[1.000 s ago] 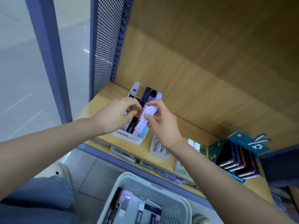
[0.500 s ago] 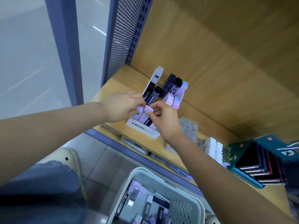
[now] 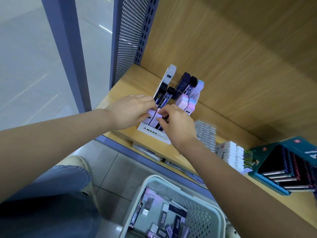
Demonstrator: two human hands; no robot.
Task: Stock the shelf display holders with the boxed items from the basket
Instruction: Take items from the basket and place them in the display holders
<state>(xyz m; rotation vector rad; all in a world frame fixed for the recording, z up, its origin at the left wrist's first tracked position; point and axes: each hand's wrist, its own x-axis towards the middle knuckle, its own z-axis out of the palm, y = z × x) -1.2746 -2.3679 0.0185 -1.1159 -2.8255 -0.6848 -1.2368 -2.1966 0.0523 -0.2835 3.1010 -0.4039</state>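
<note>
The wooden shelf carries a white holder at its left end, near the perforated panel. Below the shelf's edge sits the basket, with loose boxes lying in it. Dark and pastel stocked boxes stand upright in the holder's back rows. Both hands meet over its front row: the left hand pinches the top of a lilac box, and the right hand pinches the second box just beside it, both boxes standing in the front compartments.
</note>
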